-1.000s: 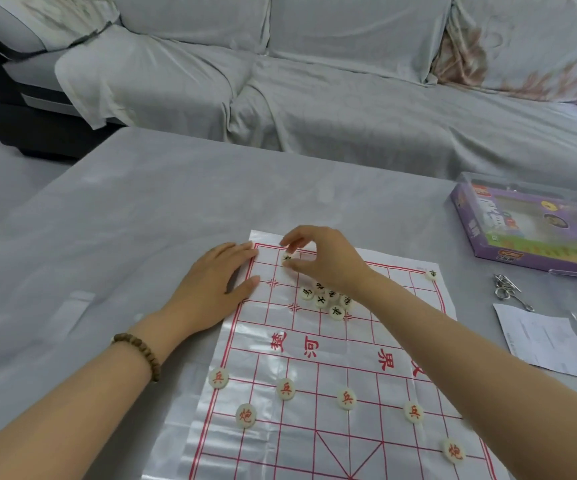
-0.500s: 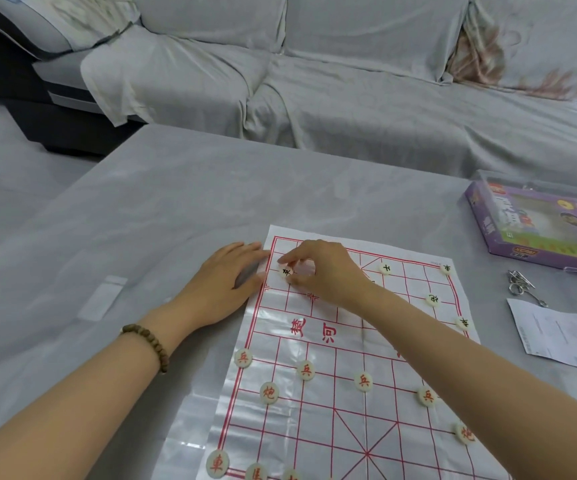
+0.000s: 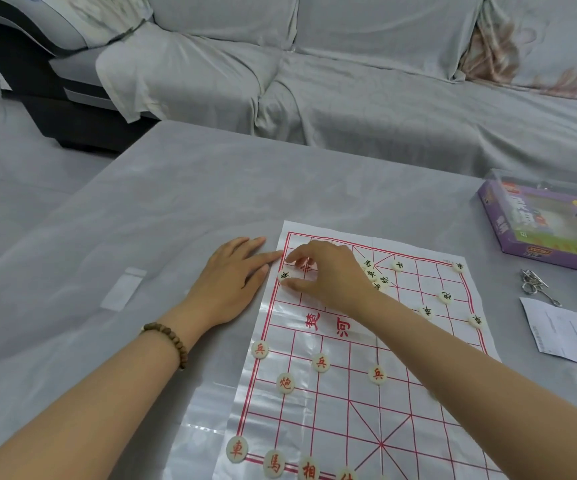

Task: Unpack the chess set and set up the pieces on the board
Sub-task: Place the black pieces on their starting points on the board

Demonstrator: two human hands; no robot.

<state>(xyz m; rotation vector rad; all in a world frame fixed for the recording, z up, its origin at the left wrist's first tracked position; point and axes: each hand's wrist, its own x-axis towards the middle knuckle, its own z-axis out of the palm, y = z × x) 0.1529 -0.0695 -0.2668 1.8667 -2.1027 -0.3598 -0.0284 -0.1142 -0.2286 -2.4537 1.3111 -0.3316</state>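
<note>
Head view, right hand [image 3: 328, 271] with fingers curled, thumb and forefinger pinching a black-lettered piece [image 3: 284, 275] on the board sheet [image 3: 342, 410], left hand [image 3: 231, 282] flat just beside, fingers straight, fingertips touching the sheet edge, loose black pieces [image 3: 373, 277] behind the right knuckles

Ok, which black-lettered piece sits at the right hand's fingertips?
The piece on the board's left edge line, beside the left hand; the other black ones lie right of the right hand.

the left wrist [image 3: 190, 318] wears a brown bracelet [image 3: 171, 337] (round wooden beads).
</note>
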